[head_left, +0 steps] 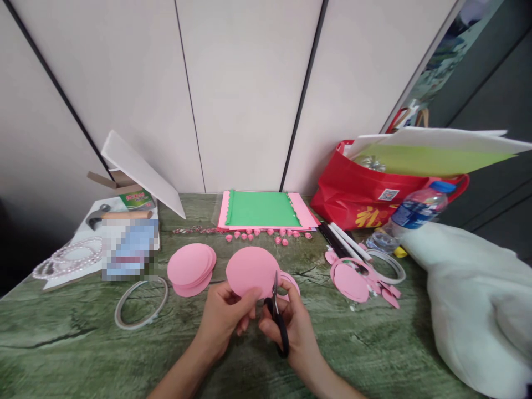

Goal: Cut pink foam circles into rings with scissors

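Observation:
My left hand (228, 315) pinches a pink paper circle (251, 270) by its lower edge, holding it above the table. In my right hand (296, 322) are scissors (280, 324) with black handles, their blades pointing up at the circle's right edge. Whether the blades touch the paper, I cannot tell. Behind the right fingers shows part of another pink paper piece (291, 282). A stack of pink paper circles (191, 267) lies left of my hands. To the right are pink paper offcuts (351, 281).
Green and pink sheets (264, 209) lie at the back, small pink rolls (270, 233) before them. Tape rolls (141, 303) sit left and right. A red bag (344, 191), a water bottle (419, 213), pens (351, 241) and a white plush-like object (469, 293) crowd the right; bead strings (68, 260) lie left.

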`<state>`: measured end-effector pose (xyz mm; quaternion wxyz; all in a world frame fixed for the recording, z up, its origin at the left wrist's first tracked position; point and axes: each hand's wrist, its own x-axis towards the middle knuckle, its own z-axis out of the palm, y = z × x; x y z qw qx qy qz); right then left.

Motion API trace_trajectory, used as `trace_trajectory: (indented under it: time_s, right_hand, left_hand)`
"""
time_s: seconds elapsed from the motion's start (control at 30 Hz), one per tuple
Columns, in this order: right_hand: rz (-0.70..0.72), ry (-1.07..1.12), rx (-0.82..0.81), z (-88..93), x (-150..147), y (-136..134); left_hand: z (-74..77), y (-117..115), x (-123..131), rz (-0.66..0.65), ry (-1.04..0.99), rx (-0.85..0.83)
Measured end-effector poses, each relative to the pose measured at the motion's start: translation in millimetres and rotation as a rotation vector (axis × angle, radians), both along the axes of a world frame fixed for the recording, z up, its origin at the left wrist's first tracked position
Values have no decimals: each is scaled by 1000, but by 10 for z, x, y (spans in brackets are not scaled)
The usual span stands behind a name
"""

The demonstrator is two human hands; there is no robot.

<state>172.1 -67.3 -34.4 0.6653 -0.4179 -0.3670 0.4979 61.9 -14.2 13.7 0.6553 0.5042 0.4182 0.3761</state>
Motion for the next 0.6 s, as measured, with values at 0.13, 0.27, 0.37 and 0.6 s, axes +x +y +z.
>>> trace_trajectory:
  time_s: [0.13, 0.27, 0.37, 0.6]
  right_hand:
    - [-11, 18, -42, 3, -5, -3]
    - [-11, 34, -55, 19, -3, -6]
    - [-16, 49, -84, 41, -3, 1]
    - [7, 61, -210, -34, -45, 3]
  left_hand:
    - [-10, 12, -11, -4, -5, 29]
    - [-10, 22, -9, 0, -8, 35]
    - [3, 20, -3, 15, -27, 29]
    - [10, 11, 12, -56, -116, -46]
